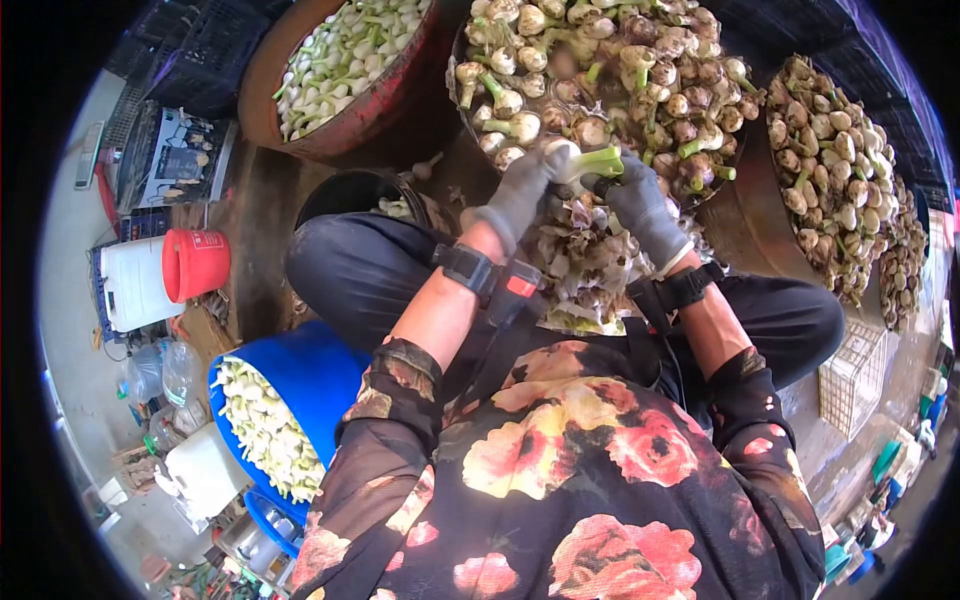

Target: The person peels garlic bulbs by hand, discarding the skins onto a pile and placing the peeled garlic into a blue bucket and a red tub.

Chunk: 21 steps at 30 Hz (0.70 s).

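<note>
My left hand (522,192), in a grey glove, is closed around a garlic bulb (598,161) with a short, thick green stem that points to the right. My right hand (645,208), gloved too, has its dark fingertips closed at the underside of that stem; part of its grip is hidden. Just beyond both hands is a large tub heaped with garlic bulbs (640,70), many brown and dirty with cut stems. Beneath the hands, a pile of loose garlic skins (585,265) lies between my legs.
A reddish tub (350,135) of clean white garlic stands at upper left, with a dark bucket (335,195) below it. A blue barrel (320,385) of garlic and a red bucket (195,265) are at left. More garlic (835,165) is heaped at right, near a white wire basket (852,383).
</note>
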### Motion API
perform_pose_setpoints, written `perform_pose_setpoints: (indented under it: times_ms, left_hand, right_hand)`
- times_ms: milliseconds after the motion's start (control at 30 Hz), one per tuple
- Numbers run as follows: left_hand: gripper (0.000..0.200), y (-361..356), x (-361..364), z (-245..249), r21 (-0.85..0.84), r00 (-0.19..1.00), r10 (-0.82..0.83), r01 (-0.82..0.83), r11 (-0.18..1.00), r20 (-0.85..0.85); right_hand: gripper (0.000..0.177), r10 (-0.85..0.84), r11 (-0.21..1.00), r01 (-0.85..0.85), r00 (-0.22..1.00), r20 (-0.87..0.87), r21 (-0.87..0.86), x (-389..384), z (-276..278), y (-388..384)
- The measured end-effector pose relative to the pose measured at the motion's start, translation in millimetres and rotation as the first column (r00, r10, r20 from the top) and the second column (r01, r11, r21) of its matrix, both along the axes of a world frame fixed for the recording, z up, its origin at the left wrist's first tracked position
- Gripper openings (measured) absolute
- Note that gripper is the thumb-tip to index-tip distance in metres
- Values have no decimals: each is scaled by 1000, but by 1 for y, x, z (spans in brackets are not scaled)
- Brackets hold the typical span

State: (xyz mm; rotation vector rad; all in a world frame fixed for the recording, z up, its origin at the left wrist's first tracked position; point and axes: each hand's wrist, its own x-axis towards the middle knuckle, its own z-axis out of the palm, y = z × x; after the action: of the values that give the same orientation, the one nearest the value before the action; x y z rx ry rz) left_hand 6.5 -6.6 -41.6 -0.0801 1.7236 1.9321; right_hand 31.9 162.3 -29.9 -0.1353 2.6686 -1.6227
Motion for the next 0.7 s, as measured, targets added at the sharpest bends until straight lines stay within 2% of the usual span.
perform_pose_setpoints:
  times_ms: [33,67,133,167,233,267,300,400,433,500,533,567,600,633,667,700]
  left_hand:
    - [50,6,4,3,-232,897,0,-114,966,-443]
    - [51,5,3,3,-153,940,104,-161,975,-324]
    - [52,3,4,1,-15,961,274,-275,961,-46]
    - [53,1,-1,-9,175,970,239,-244,954,54]
    - [52,-7,-3,6,225,977,130,-167,960,170]
    - [52,-9,-4,12,253,973,73,-129,959,220]
    - [48,-7,-13,-8,65,978,206,-208,976,30]
    - [41,-16,-21,-3,-177,868,212,-319,931,-449]
    - [39,-14,-16,19,-249,889,173,-298,921,-423]
    - [35,-9,-14,32,-528,917,-29,-203,824,-398]
    - [33,-8,-14,34,-650,921,-125,-159,743,-368]
    - [29,-11,-17,12,-495,902,-34,-204,844,-430]
    - [27,-10,-18,7,-295,944,100,-198,935,-314]
    - [26,-8,-17,2,-81,965,203,-218,973,-164]
    - [24,-6,-16,-3,130,964,266,-265,955,11]
    - [21,-3,-13,11,222,948,294,-315,923,125]
  right_hand:
    - [21,-33,953,80,986,165,-292,0,1,-5]
    - [19,36,987,-25,997,66,-161,1,5,-2]
    - [16,204,973,-190,974,-98,134,5,16,14]
    - [12,262,961,-225,925,-275,159,4,5,20]
    - [16,116,973,-150,975,-191,-176,12,-16,13]
    - [18,52,937,-95,990,-135,-336,12,-24,12]
    - [17,56,981,-82,988,-147,-177,17,16,9]
    - [13,42,997,-49,993,-109,-61,12,0,14]
    - [13,92,995,-98,978,-185,-24,9,4,13]
    - [13,206,978,-198,924,-323,59,7,14,11]
    - [13,168,986,-161,947,-274,49,7,11,10]
    - [13,128,992,-122,966,-226,41,6,6,10]
    - [13,85,996,-80,981,-175,36,7,6,10]
    - [14,41,998,-30,968,-246,47,9,7,12]
    - [16,21,998,-6,975,-222,69,12,8,15]
    - [22,-59,992,45,991,-122,-114,15,21,13]
